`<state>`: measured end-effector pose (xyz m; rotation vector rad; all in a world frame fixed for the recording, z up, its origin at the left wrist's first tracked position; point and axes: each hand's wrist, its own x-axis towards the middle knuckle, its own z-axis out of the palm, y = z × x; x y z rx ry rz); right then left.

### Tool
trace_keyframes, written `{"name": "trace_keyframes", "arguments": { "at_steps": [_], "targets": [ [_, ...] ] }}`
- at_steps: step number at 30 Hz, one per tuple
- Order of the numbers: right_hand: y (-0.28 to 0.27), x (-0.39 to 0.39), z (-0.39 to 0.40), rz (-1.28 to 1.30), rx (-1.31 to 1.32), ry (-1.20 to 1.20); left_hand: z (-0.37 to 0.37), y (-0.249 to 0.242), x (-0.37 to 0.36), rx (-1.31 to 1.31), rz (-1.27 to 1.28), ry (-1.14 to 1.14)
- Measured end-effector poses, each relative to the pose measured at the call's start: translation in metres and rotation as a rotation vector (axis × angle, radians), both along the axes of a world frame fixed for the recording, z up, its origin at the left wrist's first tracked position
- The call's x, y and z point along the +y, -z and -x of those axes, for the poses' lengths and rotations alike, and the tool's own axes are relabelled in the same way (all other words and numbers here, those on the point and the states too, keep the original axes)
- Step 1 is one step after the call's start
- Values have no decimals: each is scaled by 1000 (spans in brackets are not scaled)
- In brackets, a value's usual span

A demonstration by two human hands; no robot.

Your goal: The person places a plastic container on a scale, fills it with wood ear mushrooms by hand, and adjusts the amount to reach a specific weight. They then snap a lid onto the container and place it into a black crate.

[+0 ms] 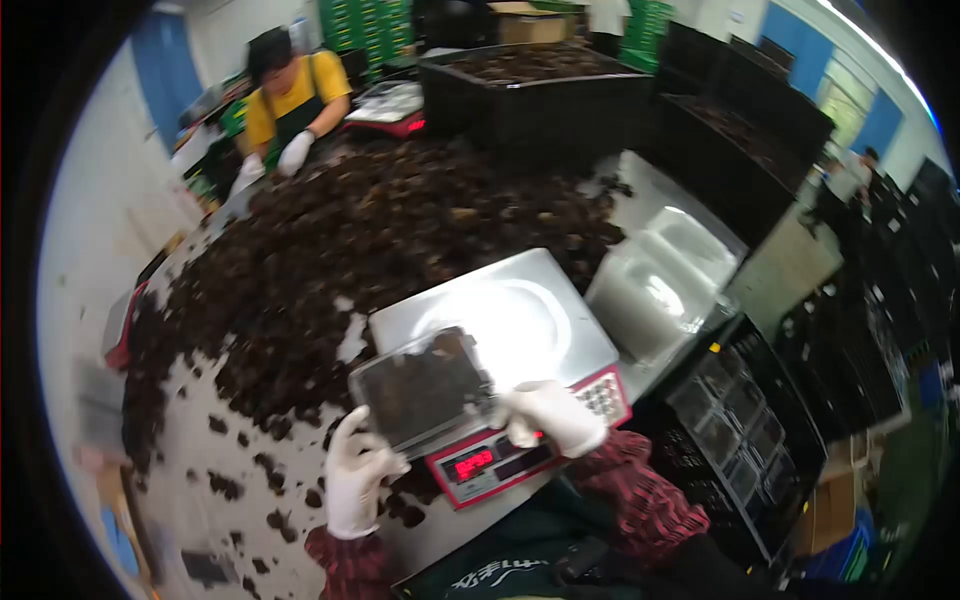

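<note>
A clear plastic box (420,390) with dark brown pieces inside is tilted over the left part of a digital scale (545,290). My left hand (358,475), in a white glove, is at the box's lower left corner, its fingers apart and the thumb near the rim. My right hand (552,415), also gloved, is beside the box's right edge over the scale's front panel, with its fingers curled; whether they grip anything is hidden. Red digits glow on the scale's display (474,464). Behind the scale spreads a large heap of dark pieces (400,220).
Stacked clear containers (660,285) stand right of the scale. A black crate (740,430) with filled boxes is at the lower right. Across the heap, a co-worker (295,100) in white gloves works near another scale (390,105). Large black bins (540,110) stand behind.
</note>
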<state>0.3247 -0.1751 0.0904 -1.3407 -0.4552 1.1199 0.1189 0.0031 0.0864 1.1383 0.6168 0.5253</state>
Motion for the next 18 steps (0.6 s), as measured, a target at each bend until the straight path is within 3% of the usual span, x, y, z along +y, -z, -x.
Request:
{"name": "trace_keyframes", "arguments": {
  "at_steps": [3, 7, 11, 13, 14, 15, 17, 18],
  "targets": [
    [13, 8, -5, -15, -20, -47, 0, 3, 1, -66, -36, 2],
    [27, 18, 4, -113, -26, 74, 4, 12, 4, -90, -96, 30],
    [14, 4, 23, -109, 39, 246, 0, 13, -2, -19, -75, 43],
    [-17, -31, 27, 1, -116, 282, 1, 22, -13, -115, 19, 135],
    [-18, -50, 27, -26, -54, 285, -6, 0, -35, -30, -411, 201],
    [-32, -74, 28, -8, -19, 301, -8, -11, -38, 293, -86, 352],
    [-45, -122, 31, -7, -27, 423, -27, 17, -77, -166, 86, 368],
    [-47, -142, 31, 94, -48, 501, -36, 19, -97, -148, 92, 425]
  ]
}}
